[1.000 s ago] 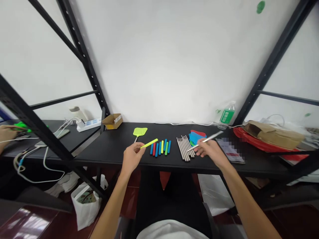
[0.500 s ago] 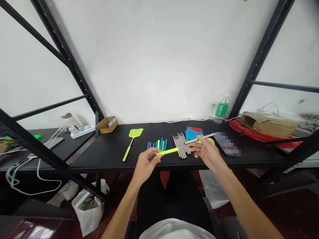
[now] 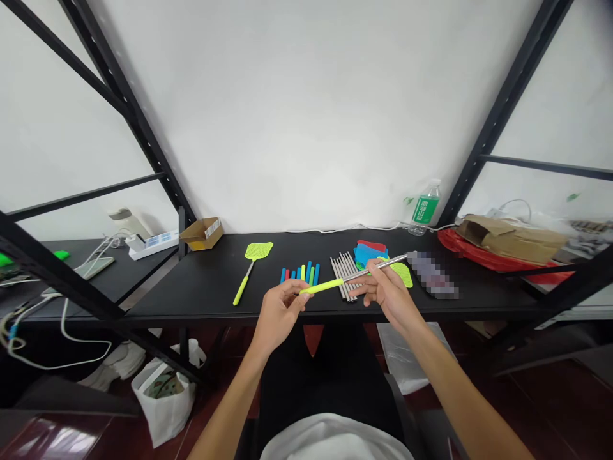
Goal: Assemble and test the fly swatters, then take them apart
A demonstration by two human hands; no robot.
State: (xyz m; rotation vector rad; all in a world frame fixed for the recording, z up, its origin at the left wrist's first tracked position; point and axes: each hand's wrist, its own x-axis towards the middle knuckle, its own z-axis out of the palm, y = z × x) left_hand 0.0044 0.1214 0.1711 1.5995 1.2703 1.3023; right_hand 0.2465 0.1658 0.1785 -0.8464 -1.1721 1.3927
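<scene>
My left hand (image 3: 282, 312) pinches a yellow-green handle tube (image 3: 323, 287) by its left end. In my right hand (image 3: 389, 291) is a thin metal rod (image 3: 378, 265), gripped between thumb and fingers. The rod's left end meets the right end of the tube, in one line above the desk's front part. Behind the hands lie several blue, red, green and yellow handle tubes (image 3: 309, 271) and a row of metal rods (image 3: 343, 265). Flat swatter heads in blue (image 3: 366, 254), red and yellow-green (image 3: 401, 273) are partly hidden by my right hand. A whole fly swatter (image 3: 249, 271) lies to the left.
On the black desk (image 3: 191, 291) stand a small cardboard box (image 3: 201, 235) at the left and a water bottle (image 3: 425, 209) against the wall. A blurred-out dark flat object (image 3: 433, 276), brown paper packaging (image 3: 512, 239) and a red bag (image 3: 450, 246) are at the right.
The rod's left end has come to the right end of the yellow-green tube; before, a gap lay between them. The view has shifted slightly.
</scene>
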